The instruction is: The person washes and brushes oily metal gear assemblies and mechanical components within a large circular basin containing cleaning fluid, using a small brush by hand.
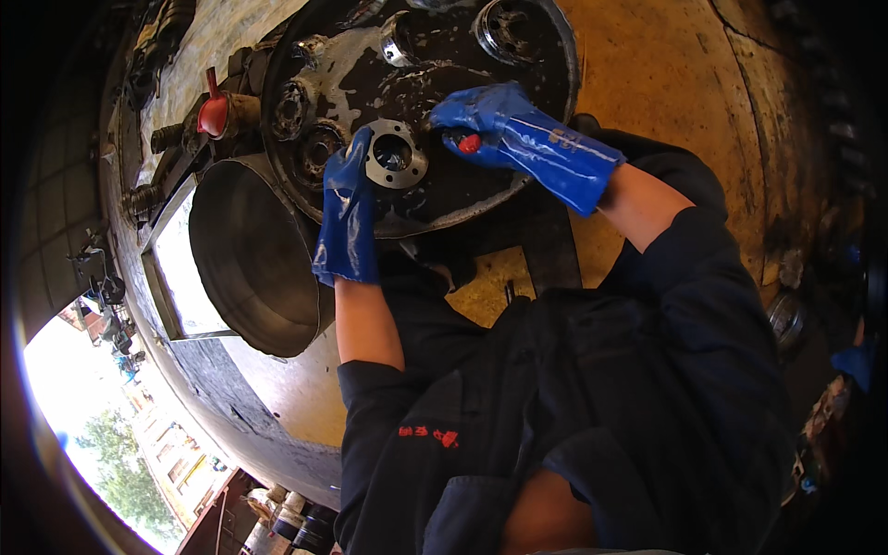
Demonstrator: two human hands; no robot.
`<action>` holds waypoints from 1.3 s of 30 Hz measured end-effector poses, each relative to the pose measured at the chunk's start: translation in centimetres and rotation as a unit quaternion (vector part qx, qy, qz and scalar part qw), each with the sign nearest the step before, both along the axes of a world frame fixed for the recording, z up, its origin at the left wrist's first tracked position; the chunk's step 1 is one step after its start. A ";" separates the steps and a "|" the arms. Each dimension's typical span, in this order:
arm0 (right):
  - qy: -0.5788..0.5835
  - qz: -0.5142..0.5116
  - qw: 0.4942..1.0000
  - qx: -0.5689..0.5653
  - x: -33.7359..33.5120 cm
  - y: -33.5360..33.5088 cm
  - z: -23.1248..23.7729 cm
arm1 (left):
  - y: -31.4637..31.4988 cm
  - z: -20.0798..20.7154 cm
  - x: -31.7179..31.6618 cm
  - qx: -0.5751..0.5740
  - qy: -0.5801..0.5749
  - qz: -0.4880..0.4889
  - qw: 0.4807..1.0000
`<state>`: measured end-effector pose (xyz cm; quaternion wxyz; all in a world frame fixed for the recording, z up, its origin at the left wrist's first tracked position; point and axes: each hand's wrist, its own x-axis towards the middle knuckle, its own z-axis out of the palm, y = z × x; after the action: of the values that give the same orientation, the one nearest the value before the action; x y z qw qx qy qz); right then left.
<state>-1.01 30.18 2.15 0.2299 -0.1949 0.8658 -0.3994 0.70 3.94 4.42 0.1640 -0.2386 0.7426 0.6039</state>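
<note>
A round, shiny metal flange (408, 170), with a wide centre hole and small holes around it, is over the near part of a large dark pan (541, 176). My left hand (348, 185), in a long blue rubber glove, grips the flange by its left edge. My right hand (490, 125), gloved alike, is closed just right of the flange, apart from it. A red end (470, 143) shows at its fingers; the rest of that thing is hidden in the glove.
Several greasy metal rings lie in the pan, among them a shiny ring (398, 42) and a larger ring (499, 32) at the far side. An open metal drum (254, 259) stands left of the pan. A red funnel-shaped thing (213, 115) is beyond it.
</note>
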 end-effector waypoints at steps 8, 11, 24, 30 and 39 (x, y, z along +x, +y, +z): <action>0.279 0.123 0.946 -0.107 0.6 -2.6 2.1 | 2.2 3.0 0.3 0.043 -0.045 -0.003 0.998; 0.209 0.124 0.968 -0.057 0.7 -1.9 4.4 | 1.4 1.0 0.5 0.108 0.004 -0.025 0.994; 0.212 -0.016 0.972 0.101 1.5 -4.0 2.4 | 1.7 -0.3 0.3 0.061 -0.028 0.001 0.998; 0.145 0.089 0.985 0.019 0.3 -0.7 4.4 | 2.4 0.5 1.0 -0.096 0.034 -0.108 0.989; 0.204 0.096 0.965 0.133 0.1 4.9 4.7 | 1.8 0.5 0.9 -0.009 -0.015 -0.048 0.999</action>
<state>-0.88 35.08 6.88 0.1094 -0.3222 0.9170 -0.2082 1.63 5.72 4.89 0.2023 -0.2129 0.7558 0.5852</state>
